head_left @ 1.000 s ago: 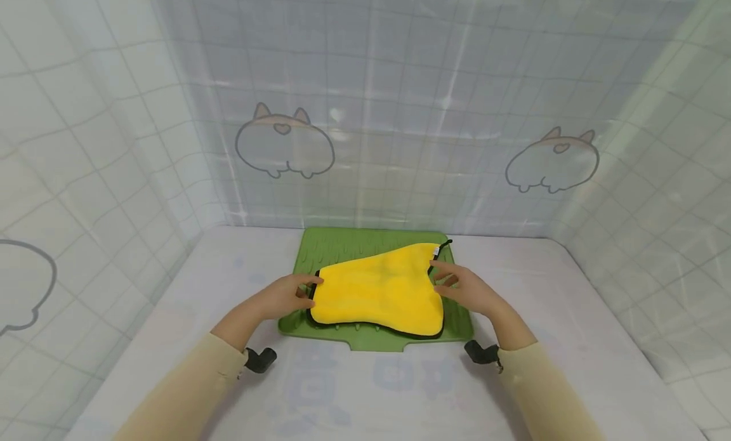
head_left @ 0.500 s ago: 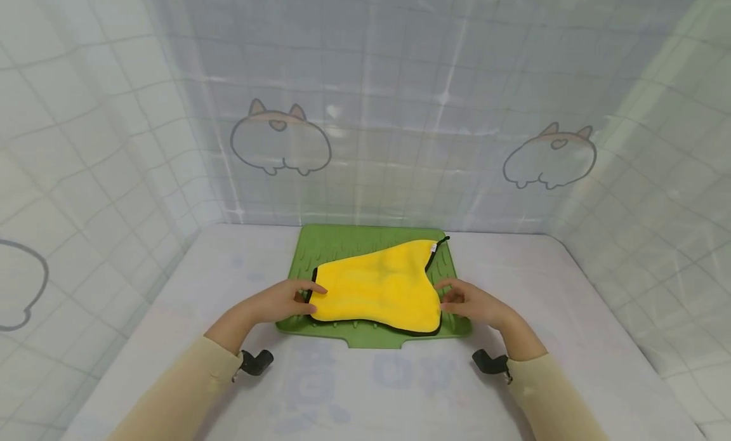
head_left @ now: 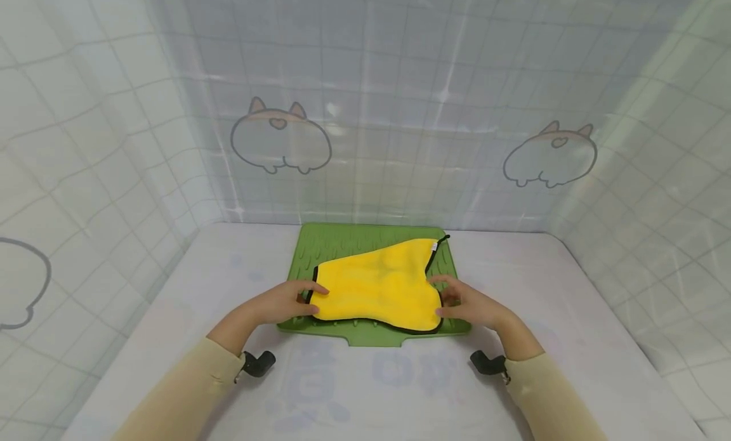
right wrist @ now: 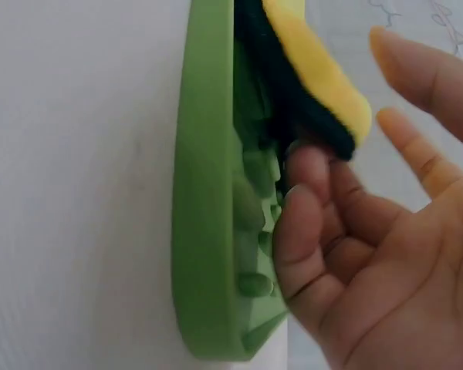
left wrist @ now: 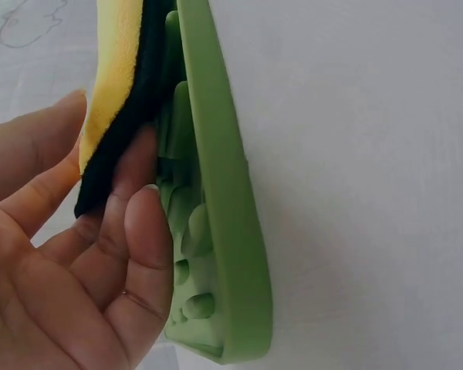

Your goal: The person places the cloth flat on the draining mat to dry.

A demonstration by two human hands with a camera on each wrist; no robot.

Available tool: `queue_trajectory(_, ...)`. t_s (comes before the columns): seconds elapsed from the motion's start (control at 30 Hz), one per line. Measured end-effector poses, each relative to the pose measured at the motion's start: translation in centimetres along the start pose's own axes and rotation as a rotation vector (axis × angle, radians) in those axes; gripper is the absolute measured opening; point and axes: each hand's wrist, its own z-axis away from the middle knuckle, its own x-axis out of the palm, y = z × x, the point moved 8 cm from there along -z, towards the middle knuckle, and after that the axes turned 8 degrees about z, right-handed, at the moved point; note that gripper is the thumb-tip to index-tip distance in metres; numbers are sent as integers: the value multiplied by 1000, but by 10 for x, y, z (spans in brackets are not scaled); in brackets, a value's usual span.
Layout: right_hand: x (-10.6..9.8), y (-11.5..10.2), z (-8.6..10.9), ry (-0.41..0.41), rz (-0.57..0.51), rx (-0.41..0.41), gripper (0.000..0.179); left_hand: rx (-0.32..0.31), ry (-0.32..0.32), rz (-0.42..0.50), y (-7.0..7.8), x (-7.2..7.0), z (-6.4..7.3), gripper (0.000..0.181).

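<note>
A yellow towel (head_left: 371, 289) with dark edging lies spread across a green ridged mat (head_left: 328, 238), its far right corner carrying a small white label and a black loop. At the towel's left edge, my left hand (head_left: 281, 301) has its thumb and index finger over the top; the left wrist view shows other fingers (left wrist: 143, 223) curled beneath the dark underside. My right hand (head_left: 473, 303) is at the right edge, thumb over the towel. In the right wrist view, curled fingers (right wrist: 301, 223) lie under that edge, close to the mat's ridges.
The mat rests on a table covered with a pale printed cloth (head_left: 365, 396). Behind it hangs a white grid-patterned curtain (head_left: 371, 143) with cartoon animal drawings, and similar panels stand at both sides. A black wrist mount (head_left: 259, 363) sits on each wrist.
My right hand has moved from the towel's upper right notch down to the lower part of its right edge. My left fingers have reached slightly further over the left edge. The towel stays flat.
</note>
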Motion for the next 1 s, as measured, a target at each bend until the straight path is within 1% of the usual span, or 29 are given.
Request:
queue_trajectory(0.1, -2, -4, -1, 31, -8, -40, 52, 1, 17, -1, 0, -1, -1, 37)
queue_trajectory(0.17, -5, -5, -2, 65, -15, -48, 46, 13, 43, -7, 1, -2, -2, 36)
queue_trajectory(0.27, -9, -5, -4, 120, -13, -22, 42, 24, 99, -21, 0, -6, -4, 36)
queue_trajectory(0.37, -15, -2, -5, 208, -32, 39, 42, 30, 162, -38, 0, -11, -6, 37)
queue_trajectory(0.47, -23, 0, -5, 313, -49, 83, 44, 24, 217, -44, -1, -16, -6, 40)
queue_trajectory(0.57, -29, 1, -3, 368, -61, 115, 48, 18, 260, -52, 0, -20, -5, 43)
queue_trajectory(0.67, -29, 2, -3, 356, -45, 130, 53, 12, 276, -67, 0, -21, -4, 45)
queue_trajectory(0.73, -27, 4, -3, 323, -21, 134, 56, 5, 261, -77, 0, -19, -3, 48)
queue_trajectory(0.9, -19, 10, -4, 209, 17, 129, 68, -23, 167, -75, -1, -10, -2, 59)
queue_trajectory(1.0, -14, 11, -4, 157, 33, 128, 73, -27, 132, -97, -2, -5, -2, 64)
